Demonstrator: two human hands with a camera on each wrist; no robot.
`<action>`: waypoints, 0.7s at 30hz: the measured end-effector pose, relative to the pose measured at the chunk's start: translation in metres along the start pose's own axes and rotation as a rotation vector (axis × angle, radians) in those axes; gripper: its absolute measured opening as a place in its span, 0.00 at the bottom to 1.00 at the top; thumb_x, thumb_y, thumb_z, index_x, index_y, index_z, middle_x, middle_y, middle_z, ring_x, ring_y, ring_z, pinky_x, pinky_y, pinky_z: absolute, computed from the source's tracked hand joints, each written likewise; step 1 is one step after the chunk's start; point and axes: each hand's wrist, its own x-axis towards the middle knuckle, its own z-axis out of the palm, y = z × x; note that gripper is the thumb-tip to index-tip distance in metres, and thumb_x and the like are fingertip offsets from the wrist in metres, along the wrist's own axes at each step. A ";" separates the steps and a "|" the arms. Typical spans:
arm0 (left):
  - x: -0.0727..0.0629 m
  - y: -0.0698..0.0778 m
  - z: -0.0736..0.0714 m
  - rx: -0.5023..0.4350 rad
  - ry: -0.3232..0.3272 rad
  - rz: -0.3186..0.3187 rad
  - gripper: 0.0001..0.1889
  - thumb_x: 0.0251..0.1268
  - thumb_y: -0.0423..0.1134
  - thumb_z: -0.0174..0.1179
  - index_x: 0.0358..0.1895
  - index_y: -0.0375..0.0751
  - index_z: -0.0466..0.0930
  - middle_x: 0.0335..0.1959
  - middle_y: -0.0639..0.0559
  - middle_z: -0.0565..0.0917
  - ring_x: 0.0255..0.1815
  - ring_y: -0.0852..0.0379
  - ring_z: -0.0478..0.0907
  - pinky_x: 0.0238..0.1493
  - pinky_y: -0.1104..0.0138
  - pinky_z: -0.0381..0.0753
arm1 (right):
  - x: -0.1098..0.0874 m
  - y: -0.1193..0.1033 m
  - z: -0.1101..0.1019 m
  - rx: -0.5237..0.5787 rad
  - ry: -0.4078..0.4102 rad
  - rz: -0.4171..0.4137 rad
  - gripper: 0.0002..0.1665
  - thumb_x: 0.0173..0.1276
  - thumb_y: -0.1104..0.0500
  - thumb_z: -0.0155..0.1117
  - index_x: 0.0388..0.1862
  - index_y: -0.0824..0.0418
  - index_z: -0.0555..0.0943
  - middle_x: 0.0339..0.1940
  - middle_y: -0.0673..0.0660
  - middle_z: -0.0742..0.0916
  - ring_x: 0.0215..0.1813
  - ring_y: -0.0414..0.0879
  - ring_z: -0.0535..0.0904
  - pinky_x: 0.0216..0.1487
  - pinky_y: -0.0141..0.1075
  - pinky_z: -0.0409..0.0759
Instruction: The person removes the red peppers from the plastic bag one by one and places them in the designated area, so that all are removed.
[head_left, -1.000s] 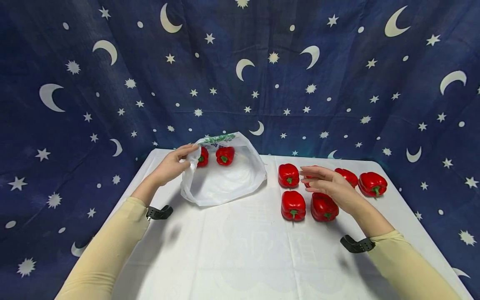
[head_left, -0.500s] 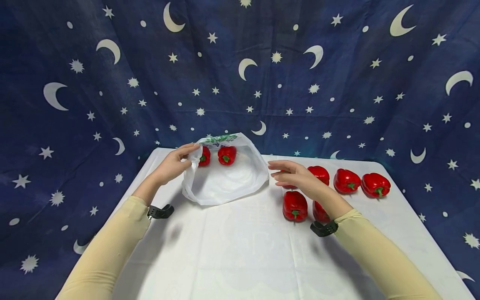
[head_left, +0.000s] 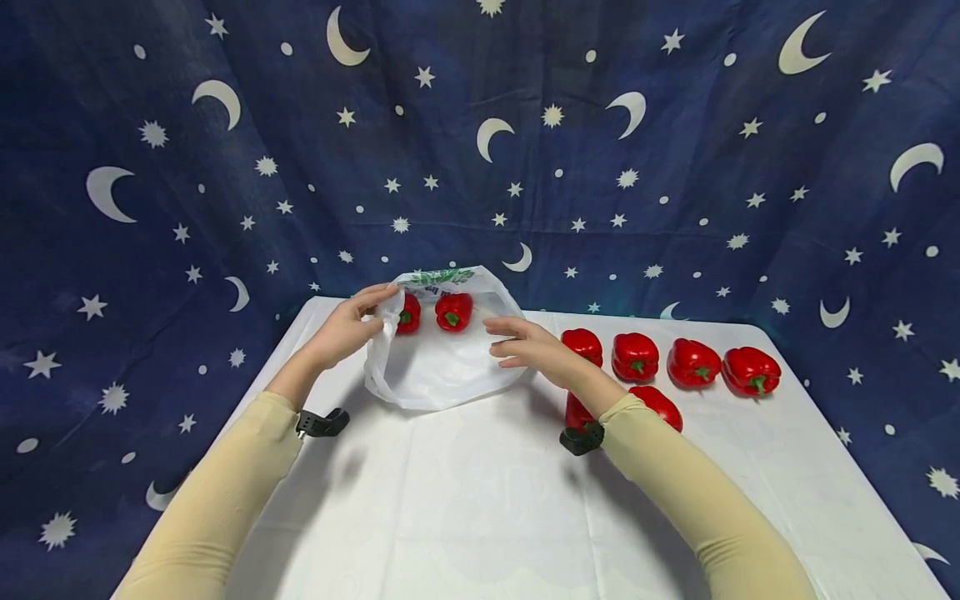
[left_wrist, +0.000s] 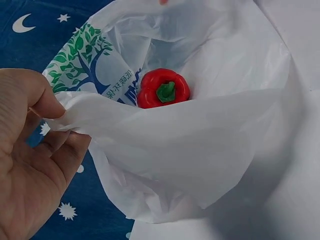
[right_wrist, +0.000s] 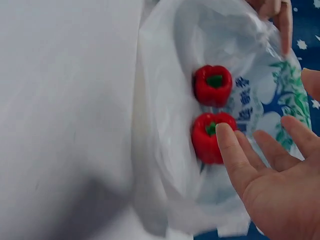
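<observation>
My left hand pinches the left rim of a white plastic bag between thumb and fingers, and the bag's mouth stands wide. Two red bell peppers lie inside the bag toward the back; in the left wrist view one bell pepper shows past the bag's near side. My right hand holds nothing. Its fingers are extended and spread over the bag's right rim, pointing into the mouth. From the right wrist view, the fingers overlap one of the bagged peppers; contact cannot be told.
Several more red bell peppers stand on the white table right of the bag, some partly hidden by my right forearm. A dark blue cloth with moons and stars hangs behind the table.
My right hand has travelled left from above the loose peppers to the bag's mouth, uncovering peppers at the right. The left hand keeps its grip on the bag's rim.
</observation>
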 end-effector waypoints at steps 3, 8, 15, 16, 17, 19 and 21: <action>0.001 0.002 -0.001 -0.012 0.017 0.000 0.33 0.69 0.25 0.48 0.78 0.42 0.65 0.81 0.50 0.59 0.75 0.42 0.61 0.67 0.47 0.68 | 0.013 0.001 0.012 -0.004 0.011 0.025 0.38 0.69 0.58 0.66 0.77 0.57 0.69 0.76 0.58 0.71 0.68 0.56 0.75 0.65 0.50 0.75; 0.002 0.003 -0.003 -0.013 0.049 0.013 0.32 0.70 0.26 0.49 0.78 0.42 0.66 0.80 0.50 0.60 0.75 0.42 0.62 0.67 0.47 0.68 | 0.033 0.004 0.028 0.016 0.035 0.057 0.40 0.68 0.58 0.66 0.79 0.56 0.67 0.78 0.59 0.68 0.67 0.55 0.75 0.65 0.50 0.75; 0.002 0.004 -0.003 -0.027 0.066 0.006 0.33 0.70 0.26 0.49 0.78 0.42 0.65 0.80 0.51 0.59 0.77 0.43 0.60 0.69 0.47 0.67 | 0.057 0.013 0.041 0.060 0.096 0.098 0.45 0.70 0.60 0.65 0.83 0.56 0.60 0.80 0.62 0.64 0.68 0.58 0.74 0.67 0.53 0.73; 0.002 0.004 -0.003 -0.032 0.066 0.004 0.32 0.70 0.26 0.49 0.78 0.42 0.65 0.80 0.51 0.59 0.77 0.43 0.59 0.69 0.47 0.67 | 0.061 0.015 0.042 0.065 0.116 0.105 0.45 0.69 0.60 0.66 0.82 0.56 0.60 0.80 0.62 0.64 0.68 0.58 0.74 0.66 0.53 0.73; 0.002 0.005 -0.003 -0.033 0.065 0.002 0.32 0.70 0.26 0.49 0.78 0.43 0.65 0.80 0.51 0.59 0.78 0.43 0.59 0.69 0.47 0.67 | 0.064 0.017 0.042 0.068 0.138 0.114 0.45 0.69 0.61 0.66 0.82 0.55 0.61 0.80 0.61 0.65 0.68 0.58 0.74 0.66 0.53 0.74; 0.002 0.005 -0.002 -0.033 0.062 -0.005 0.32 0.70 0.27 0.49 0.78 0.44 0.65 0.80 0.52 0.59 0.78 0.43 0.58 0.70 0.47 0.66 | 0.070 0.020 0.043 0.077 0.184 0.124 0.45 0.68 0.61 0.67 0.82 0.54 0.62 0.79 0.61 0.66 0.68 0.57 0.75 0.64 0.52 0.75; 0.001 0.005 -0.002 -0.033 0.059 -0.011 0.32 0.71 0.27 0.50 0.78 0.44 0.65 0.81 0.52 0.59 0.78 0.43 0.58 0.70 0.47 0.66 | 0.076 0.023 0.042 0.090 0.222 0.124 0.44 0.68 0.62 0.67 0.81 0.54 0.63 0.78 0.61 0.67 0.68 0.57 0.75 0.64 0.52 0.76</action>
